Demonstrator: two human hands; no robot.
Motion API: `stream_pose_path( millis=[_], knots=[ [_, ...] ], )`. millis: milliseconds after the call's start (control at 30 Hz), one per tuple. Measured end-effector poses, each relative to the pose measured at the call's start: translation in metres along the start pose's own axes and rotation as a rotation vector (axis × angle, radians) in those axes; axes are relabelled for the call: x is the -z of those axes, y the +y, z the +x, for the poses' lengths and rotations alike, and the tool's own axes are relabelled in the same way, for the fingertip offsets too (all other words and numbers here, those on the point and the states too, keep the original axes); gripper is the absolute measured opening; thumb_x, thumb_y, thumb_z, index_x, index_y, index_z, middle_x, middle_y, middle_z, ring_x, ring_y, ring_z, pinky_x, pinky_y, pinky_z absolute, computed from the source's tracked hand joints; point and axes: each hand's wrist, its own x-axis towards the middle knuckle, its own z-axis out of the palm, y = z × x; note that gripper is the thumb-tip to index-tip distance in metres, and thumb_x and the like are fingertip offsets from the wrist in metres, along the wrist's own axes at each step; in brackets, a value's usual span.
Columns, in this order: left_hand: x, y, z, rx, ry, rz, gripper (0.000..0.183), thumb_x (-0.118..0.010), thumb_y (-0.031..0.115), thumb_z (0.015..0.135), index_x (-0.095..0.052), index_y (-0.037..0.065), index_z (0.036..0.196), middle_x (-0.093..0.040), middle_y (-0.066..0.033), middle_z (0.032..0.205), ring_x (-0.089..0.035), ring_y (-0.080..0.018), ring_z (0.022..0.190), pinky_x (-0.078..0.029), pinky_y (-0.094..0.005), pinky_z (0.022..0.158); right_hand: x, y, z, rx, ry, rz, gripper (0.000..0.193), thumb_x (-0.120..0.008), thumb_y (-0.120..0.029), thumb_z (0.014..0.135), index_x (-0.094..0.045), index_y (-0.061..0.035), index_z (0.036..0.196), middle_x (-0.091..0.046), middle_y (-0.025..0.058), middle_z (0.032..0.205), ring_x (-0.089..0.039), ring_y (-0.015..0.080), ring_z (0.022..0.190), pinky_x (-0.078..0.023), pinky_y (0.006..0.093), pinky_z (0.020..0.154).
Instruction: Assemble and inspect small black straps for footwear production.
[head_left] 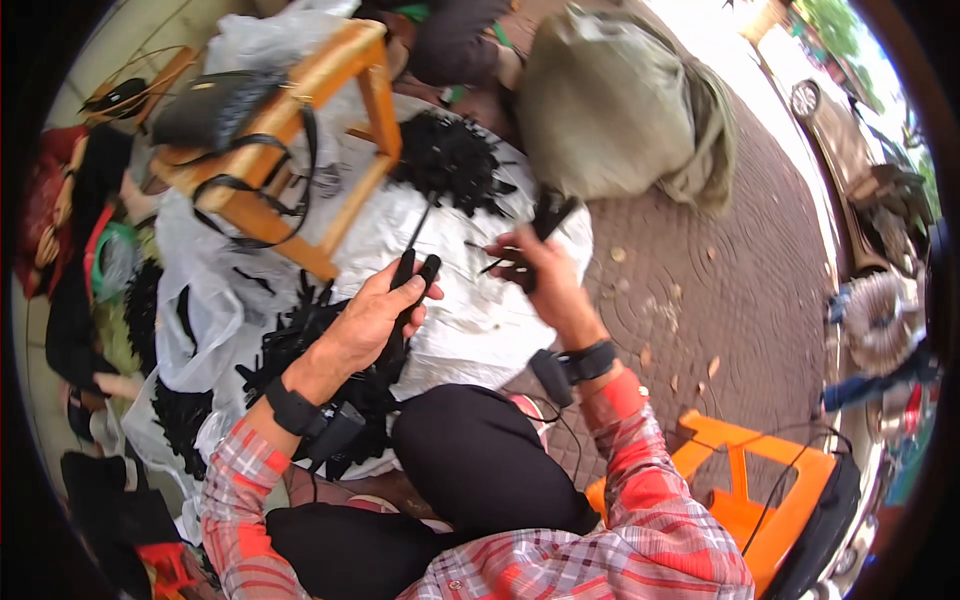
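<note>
Over the white plastic sheet [470, 335], my left hand [372, 322] is closed around slim black pieces [405, 268], which stick up past the thumb. A thin dark strip rises from them toward the far heap. To its right, my right hand [548, 278], slightly blurred, is closed on black pieces [512, 272] whose exact kind I cannot make out. A heap of short black pieces [455, 160] lies on the far part of the sheet. Another heap of long black pieces [305, 335] lies beside and below my left forearm.
A wooden stool [345, 75] with a black bag [220, 105] stands at far left. A large grey-green sack [610, 110] sits at the far edge. An orange plastic stool [745, 490] is near right. Other people sit at left and far side. Brick paving [690, 300] runs along the right.
</note>
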Motion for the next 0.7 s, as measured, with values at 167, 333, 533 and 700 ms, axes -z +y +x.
stream_pose_path(
  millis=[167,333,533,700],
  knots=[
    [-0.031,-0.068,0.057,0.337,-0.252,-0.196,0.028,-0.050,0.004,0.088,-0.049,0.001,0.116,-0.055,-0.0067,0.096,-0.051,-0.0117,0.076,-0.046,-0.0276,0.068,0.176,0.014,-0.046,-0.245,0.281,-0.556,0.024,-0.048,-0.027,0.093,-0.046,-0.0034,0.092,-0.052,0.0050,0.067,-0.052,0.0149,0.051,-0.047,0.0284,0.047],
    [-0.048,-0.141,0.091,0.345,-0.212,-0.291,0.029,-0.051,0.005,0.088,-0.049,0.001,0.117,-0.057,-0.0088,0.096,-0.057,-0.0161,0.076,-0.051,-0.0315,0.066,0.198,0.082,-0.058,-0.328,0.371,-0.723,0.015,-0.047,-0.019,0.092,-0.042,-0.0050,0.092,-0.045,0.0018,0.062,-0.046,0.0112,0.048,-0.041,0.0268,0.043],
    [-0.046,-0.155,0.114,0.179,-0.107,-0.155,0.047,-0.053,0.003,0.086,-0.039,0.001,0.130,-0.058,-0.0123,0.103,-0.059,-0.0183,0.084,-0.051,-0.0305,0.070,0.190,0.083,-0.012,-0.431,0.202,-0.694,0.032,-0.058,-0.018,0.083,-0.047,0.0055,0.102,-0.057,0.0116,0.076,-0.057,0.0178,0.063,-0.048,0.0312,0.054],
    [-0.052,-0.161,0.125,0.218,-0.141,-0.308,0.046,-0.050,-0.002,0.086,-0.038,-0.001,0.130,-0.056,-0.0165,0.105,-0.060,-0.0227,0.088,-0.052,-0.0337,0.077,0.207,0.078,-0.011,-0.311,0.100,-0.846,0.045,-0.062,-0.019,0.078,-0.053,0.0071,0.114,-0.061,0.0181,0.094,-0.059,0.0268,0.084,-0.046,0.0348,0.078]
  ],
)
